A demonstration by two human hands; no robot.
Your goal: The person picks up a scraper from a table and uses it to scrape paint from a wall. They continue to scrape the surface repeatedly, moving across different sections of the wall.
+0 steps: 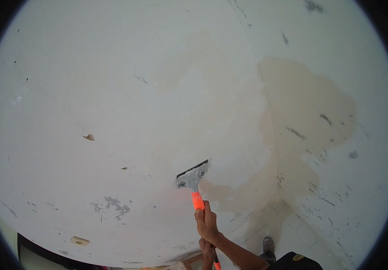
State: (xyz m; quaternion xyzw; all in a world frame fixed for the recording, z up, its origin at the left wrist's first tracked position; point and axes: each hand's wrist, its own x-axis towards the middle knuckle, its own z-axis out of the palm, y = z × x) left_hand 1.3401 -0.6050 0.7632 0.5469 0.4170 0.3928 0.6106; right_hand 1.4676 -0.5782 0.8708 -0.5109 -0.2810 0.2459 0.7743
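A long-handled scraper [193,175] with a wide metal head and an orange and black handle lies against the white wall [126,94], or very close to it. My right hand [208,222] is closed around the orange part of the handle, just below the head. Lower down, my left hand [207,253] is wrapped round the handle near its other end, where an orange tip sticks out. Part of this hand is cut off by the frame. Two screws and a dark edge show on the scraper's head.
Brownish damp patches [311,103] spread over both walls around the corner. Grey scuffs and chipped paint [113,207] mark the surface. A small cream-coloured fitting [80,241] juts out low on the left. My shoe [268,245] stands on the tiled floor [302,229].
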